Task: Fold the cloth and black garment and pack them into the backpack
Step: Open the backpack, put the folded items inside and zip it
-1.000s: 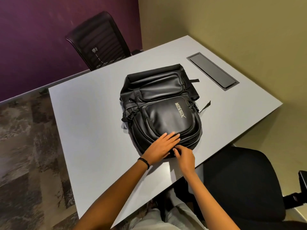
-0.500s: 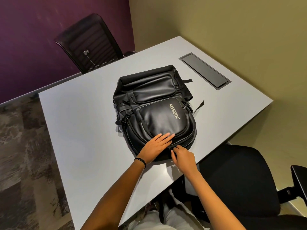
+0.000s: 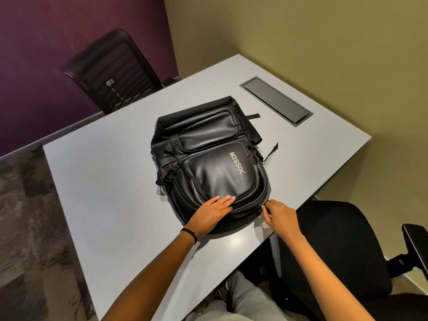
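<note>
The inside of the backpack [image 3: 215,167] is hidden, and the left hand [image 3: 212,213], lying flat, covers part of its lower end. The zipper pull [image 3: 261,203] is almost lost in the pinch of the right hand [image 3: 279,216] (a tiny grey speck). Both forearms [image 3: 143,286] run off the bottom edge. The near chair [image 3: 342,246], lower right, is cut by two edges. The far chair [image 3: 111,72], upper left, is blurred, its base behind the table [image 3: 104,181].

right hand [image 3: 279,216] slid rightward along zipper [image 3: 261,204] of backpack [image 3: 213,172], now well apart from left hand [image 3: 212,213]
</note>
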Demonstrator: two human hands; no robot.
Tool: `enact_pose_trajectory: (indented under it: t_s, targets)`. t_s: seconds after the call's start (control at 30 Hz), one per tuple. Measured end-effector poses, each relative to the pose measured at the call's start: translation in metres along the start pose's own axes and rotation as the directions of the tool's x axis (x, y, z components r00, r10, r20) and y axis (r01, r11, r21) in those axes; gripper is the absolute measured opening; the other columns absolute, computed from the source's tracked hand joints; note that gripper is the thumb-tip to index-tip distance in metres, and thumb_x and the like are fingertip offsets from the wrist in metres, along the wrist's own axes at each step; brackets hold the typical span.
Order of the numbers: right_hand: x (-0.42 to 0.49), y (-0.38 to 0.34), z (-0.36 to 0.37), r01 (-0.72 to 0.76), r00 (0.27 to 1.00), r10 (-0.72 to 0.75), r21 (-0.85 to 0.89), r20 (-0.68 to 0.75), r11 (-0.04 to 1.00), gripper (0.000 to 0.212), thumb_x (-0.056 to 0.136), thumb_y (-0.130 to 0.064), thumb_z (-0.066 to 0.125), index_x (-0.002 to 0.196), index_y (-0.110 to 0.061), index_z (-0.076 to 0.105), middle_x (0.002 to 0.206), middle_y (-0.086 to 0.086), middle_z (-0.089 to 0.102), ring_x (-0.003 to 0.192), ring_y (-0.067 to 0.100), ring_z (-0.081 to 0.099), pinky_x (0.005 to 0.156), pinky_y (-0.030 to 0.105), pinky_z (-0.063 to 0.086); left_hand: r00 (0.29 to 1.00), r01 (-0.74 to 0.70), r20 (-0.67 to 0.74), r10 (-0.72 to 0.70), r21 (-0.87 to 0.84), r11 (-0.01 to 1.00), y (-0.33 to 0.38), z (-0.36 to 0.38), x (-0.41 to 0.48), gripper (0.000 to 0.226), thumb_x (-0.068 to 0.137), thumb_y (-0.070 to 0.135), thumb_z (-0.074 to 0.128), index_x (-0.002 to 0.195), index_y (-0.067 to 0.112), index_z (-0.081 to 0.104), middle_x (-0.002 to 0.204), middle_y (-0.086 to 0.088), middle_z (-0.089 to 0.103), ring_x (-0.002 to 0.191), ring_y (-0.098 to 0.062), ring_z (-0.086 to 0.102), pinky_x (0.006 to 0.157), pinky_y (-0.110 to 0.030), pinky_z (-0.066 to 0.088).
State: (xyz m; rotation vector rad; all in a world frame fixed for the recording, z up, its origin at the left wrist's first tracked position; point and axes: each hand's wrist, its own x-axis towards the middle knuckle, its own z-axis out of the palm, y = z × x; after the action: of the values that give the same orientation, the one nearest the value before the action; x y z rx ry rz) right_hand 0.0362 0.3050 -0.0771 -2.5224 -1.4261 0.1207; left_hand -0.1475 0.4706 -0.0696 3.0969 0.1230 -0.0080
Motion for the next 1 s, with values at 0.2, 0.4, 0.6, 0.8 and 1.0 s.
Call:
enact_pose_trajectory:
  t_s: [0.2,0.4,0.6,0.8,1.0]
  targets:
    - [0.014,0.010,-0.002,-0.145,0.989,0.143,0.096,0.028,0.985,0.032,0.093,-0.025,0.049,0.067,-0.008,0.057,0.064,0.002,0.053,0.058,0.022,0.051,0.046,0.025,0.025,0.999,-0.001,-0.047,-0.004,-0.105,0.994,-0.004,0.002,0.005,0.074,0.074,-0.002,0.074,0.139,0.014,0.043,0.146,-0.010,0.041,0.131,-0.025,0.046,0.109,-0.035,0.033]
    - [0.009,0.004,-0.001,-0.206,0.977,0.215,0.251,-0.006,0.946,0.021,0.094,-0.020,0.051,0.091,-0.013,0.070,0.082,0.003,0.070,0.076,0.020,0.064,0.057,0.027,0.040,0.991,-0.035,0.125,0.039,-0.040,0.999,-0.001,-0.007,0.041,0.076,0.092,0.020,0.055,0.151,0.016,0.006,0.159,-0.009,0.000,0.146,-0.030,0.003,0.117,-0.041,0.005]
    - [0.016,0.011,-0.003,-0.217,0.972,0.232,0.277,-0.022,0.936,0.019,0.093,-0.024,0.056,0.103,-0.017,0.070,0.094,-0.001,0.072,0.084,0.018,0.067,0.066,0.028,0.048,0.968,0.090,0.218,-0.124,0.162,0.983,0.026,-0.006,0.093,0.091,0.080,0.048,0.064,0.149,0.009,0.018,0.158,-0.012,0.010,0.145,-0.027,0.011,0.115,-0.047,0.008]
    - [0.022,0.022,-0.001,-0.236,0.969,0.245,0.164,-0.036,0.958,0.020,0.093,-0.028,0.054,0.096,-0.019,0.071,0.083,-0.002,0.072,0.072,0.016,0.066,0.055,0.029,0.049,0.961,0.115,0.222,-0.162,0.210,0.971,0.035,-0.003,0.108,0.052,0.099,0.017,0.035,0.147,0.002,0.021,0.158,-0.015,0.005,0.146,-0.029,0.002,0.115,-0.049,-0.003]
    - [0.049,0.033,-0.008,-0.253,0.965,0.261,0.153,-0.035,0.955,0.025,0.095,-0.029,0.050,0.091,-0.017,0.071,0.081,-0.001,0.071,0.071,0.018,0.064,0.057,0.032,0.051,0.972,0.056,0.222,-0.075,0.090,0.994,0.024,-0.008,0.106,0.051,0.100,0.014,0.030,0.148,0.001,0.017,0.158,-0.016,0.002,0.146,-0.031,-0.003,0.117,-0.049,-0.005]
